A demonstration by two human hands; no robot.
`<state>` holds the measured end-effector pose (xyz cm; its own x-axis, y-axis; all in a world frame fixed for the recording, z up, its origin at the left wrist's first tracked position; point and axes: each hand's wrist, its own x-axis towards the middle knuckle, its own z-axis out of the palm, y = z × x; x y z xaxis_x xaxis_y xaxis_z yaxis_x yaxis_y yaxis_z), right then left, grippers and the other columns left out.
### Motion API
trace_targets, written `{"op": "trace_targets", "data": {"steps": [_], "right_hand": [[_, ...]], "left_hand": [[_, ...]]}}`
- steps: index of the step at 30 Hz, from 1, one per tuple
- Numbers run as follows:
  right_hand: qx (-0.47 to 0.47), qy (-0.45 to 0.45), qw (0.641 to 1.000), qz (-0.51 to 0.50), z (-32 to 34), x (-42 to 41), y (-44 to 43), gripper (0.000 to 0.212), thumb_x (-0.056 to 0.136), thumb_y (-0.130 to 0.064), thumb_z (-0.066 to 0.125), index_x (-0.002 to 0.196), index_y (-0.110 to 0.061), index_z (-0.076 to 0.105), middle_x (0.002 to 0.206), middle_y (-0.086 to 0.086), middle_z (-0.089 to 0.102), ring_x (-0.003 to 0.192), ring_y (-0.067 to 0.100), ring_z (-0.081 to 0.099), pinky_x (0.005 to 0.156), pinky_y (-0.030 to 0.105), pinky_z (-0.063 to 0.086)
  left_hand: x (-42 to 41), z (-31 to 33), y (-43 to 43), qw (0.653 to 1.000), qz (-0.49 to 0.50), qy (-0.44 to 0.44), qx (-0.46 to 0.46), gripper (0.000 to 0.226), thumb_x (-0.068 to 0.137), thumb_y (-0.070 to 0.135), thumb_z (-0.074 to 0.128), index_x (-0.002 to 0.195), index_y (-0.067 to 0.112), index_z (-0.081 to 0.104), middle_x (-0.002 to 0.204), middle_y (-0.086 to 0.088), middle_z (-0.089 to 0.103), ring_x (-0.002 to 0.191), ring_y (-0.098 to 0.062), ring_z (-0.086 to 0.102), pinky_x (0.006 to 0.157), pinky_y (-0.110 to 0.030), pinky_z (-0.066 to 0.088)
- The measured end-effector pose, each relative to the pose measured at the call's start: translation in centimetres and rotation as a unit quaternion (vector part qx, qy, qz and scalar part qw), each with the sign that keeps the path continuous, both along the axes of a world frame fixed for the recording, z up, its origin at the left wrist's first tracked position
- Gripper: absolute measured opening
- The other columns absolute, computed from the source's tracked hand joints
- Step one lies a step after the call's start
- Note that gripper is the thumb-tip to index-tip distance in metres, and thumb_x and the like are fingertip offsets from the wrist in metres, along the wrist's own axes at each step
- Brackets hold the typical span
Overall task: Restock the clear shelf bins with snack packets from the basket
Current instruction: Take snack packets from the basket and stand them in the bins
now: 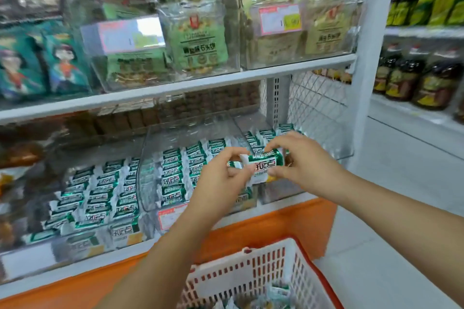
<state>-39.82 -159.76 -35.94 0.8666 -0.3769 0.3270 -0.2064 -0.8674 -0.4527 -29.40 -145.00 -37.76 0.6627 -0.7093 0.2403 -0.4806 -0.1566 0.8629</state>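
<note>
While the basket (271,268) sat low in front, the left hand (221,178) and right hand (298,160) each pinched an end of one packet (263,162), held above the bins (175,155) of matching packets.

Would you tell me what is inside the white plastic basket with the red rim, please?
A few green-and-white snack packets lie loose in the white lattice basket. The picture's lower edge cuts off the rest of the interior, so how many remain cannot be told.
</note>
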Motion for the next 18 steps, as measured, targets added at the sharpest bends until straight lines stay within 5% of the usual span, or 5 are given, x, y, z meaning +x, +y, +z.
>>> {"op": "trace_targets", "data": {"steps": [4, 10, 12, 15, 18], "right_hand": [[0.026, -0.043, 0.997, -0.051, -0.2, 3.3, -5.2, 0.035, 0.079, -0.023, 0.075, 0.111, -0.022, 0.061, 0.103, -0.004, 0.046, 0.076, 0.006, 0.048, 0.068, 0.016, 0.034], [0.029, -0.028, 0.996, -0.084, -2.1, 10.3, -11.5, 0.041, 0.084, -0.023, 0.070, 0.122, -0.019, 0.057, 0.119, 0.006, 0.046, 0.095, 0.018, 0.047, 0.085, 0.022, 0.033], [0.021, -0.026, 0.996, -0.080, -3.0, 13.2, -13.2, 0.044, 0.085, -0.026, 0.069, 0.126, -0.019, 0.055, 0.124, 0.011, 0.049, 0.100, 0.023, 0.052, 0.086, 0.024, 0.037], [-0.019, -0.004, 0.997, -0.069, -4.5, 17.5, -15.1, 0.041, 0.087, -0.028, 0.066, 0.125, -0.019, 0.054, 0.119, 0.012, 0.057, 0.101, 0.024, 0.055, 0.080, 0.025, 0.042], [0.004, 0.000, 0.998, -0.061, -5.4, 20.8, -16.3, 0.045, 0.088, -0.026, 0.065, 0.130, -0.019, 0.051, 0.131, 0.010, 0.047, 0.111, 0.026, 0.052, 0.088, 0.024, 0.041]], "left_hand": [[4.5, -0.2, -3.5, 0.999, 0.013, -0.014, 0.044, 0.028, 0.096, 0.027, 0.054, 0.123, 0.032, 0.051, 0.118, 0.017, 0.054, 0.079, 0.007, 0.056, 0.050, -0.009, 0.042], [11.7, -1.5, -9.4, 0.993, 0.013, -0.014, 0.116, 0.058, 0.094, 0.044, 0.052, 0.146, 0.030, 0.031, 0.151, 0.003, 0.035, 0.129, -0.016, 0.045, 0.097, -0.030, 0.040], [13.0, -2.0, -11.0, 0.993, -0.002, 0.026, 0.118, 0.068, 0.090, 0.049, 0.055, 0.148, 0.030, 0.026, 0.147, 0.005, 0.040, 0.126, -0.014, 0.048, 0.095, -0.028, 0.040], [14.2, -3.1, -12.3, 0.995, -0.004, 0.034, 0.099, 0.064, 0.087, 0.049, 0.060, 0.144, 0.035, 0.034, 0.112, 0.012, 0.061, 0.093, -0.002, 0.059, 0.078, -0.021, 0.045], [14.7, -4.4, -12.5, 0.998, -0.004, 0.051, 0.042, 0.059, 0.085, 0.048, 0.062, 0.139, 0.041, 0.039, 0.103, 0.026, 0.059, 0.096, 0.007, 0.057, 0.084, -0.023, 0.041]]}}
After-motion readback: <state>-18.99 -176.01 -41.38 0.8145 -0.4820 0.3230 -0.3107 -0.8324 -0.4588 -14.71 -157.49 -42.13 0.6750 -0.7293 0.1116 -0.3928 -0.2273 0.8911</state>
